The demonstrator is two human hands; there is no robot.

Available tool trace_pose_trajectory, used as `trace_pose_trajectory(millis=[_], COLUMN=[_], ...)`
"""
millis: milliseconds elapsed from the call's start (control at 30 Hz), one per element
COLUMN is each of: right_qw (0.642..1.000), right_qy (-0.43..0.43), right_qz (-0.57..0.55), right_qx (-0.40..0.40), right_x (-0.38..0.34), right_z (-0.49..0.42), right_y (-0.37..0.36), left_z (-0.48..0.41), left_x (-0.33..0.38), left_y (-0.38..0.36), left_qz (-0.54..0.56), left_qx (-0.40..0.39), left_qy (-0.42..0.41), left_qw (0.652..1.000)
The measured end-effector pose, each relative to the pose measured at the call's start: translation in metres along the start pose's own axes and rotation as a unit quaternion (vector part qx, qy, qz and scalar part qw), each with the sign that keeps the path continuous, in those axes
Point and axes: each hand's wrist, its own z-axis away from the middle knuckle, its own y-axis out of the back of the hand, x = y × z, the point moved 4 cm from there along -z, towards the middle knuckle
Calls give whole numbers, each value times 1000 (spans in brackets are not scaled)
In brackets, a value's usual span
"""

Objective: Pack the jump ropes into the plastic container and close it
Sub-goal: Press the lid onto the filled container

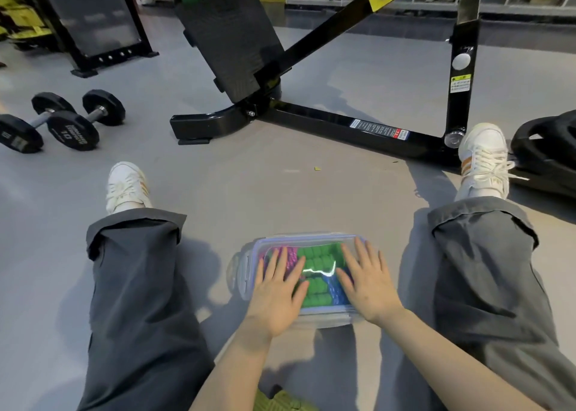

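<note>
A clear plastic container (249, 273) sits on the grey floor between my outstretched legs, its transparent lid (314, 239) lying on top. Through the lid I see jump ropes (318, 261) with green handles, plus pink cord on the left and blue cord on the right. My left hand (277, 289) lies flat on the left half of the lid with fingers straight. My right hand (367, 283) lies flat on the right half, fingers spread. A side latch (243, 272) on the left stands out from the box.
A black gym machine frame (343, 127) with a yellow bracket crosses the floor ahead. Two black dumbbells (62, 121) lie at the far left. A black weight plate (548, 149) rests by my right foot. Something green (280, 401) lies near my lap.
</note>
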Motion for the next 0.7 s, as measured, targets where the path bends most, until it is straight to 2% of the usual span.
trace_pose_trajectory(millis=[67, 167, 200, 367, 467, 533, 700], right_qw=[998, 998, 999, 999, 991, 984, 976], right_qy=[14, 19, 19, 19, 65, 96, 171], right_qz=[26, 28, 28, 41, 42, 38, 45], right_qx=[-48, -48, -43, 15, 111, 144, 124], right_x=[0, 4, 5, 3, -1, -3, 3], right_z=[6, 9, 9, 10, 13, 15, 18], right_y=[-10, -16, -16, -14, -7, -4, -3], left_z=[3, 10, 11, 13, 15, 17, 23], left_x=[2, 3, 4, 6, 9, 10, 3], left_y=[-7, -13, -13, -11, -9, -6, -9], left_qz=[-1, 22, 24, 20, 27, 42, 53], left_qx=[-28, -54, -41, 20, 99, 121, 70], left_qy=[5, 2, 2, -6, -26, -35, -98], left_qw=[1000, 998, 999, 1000, 994, 991, 991])
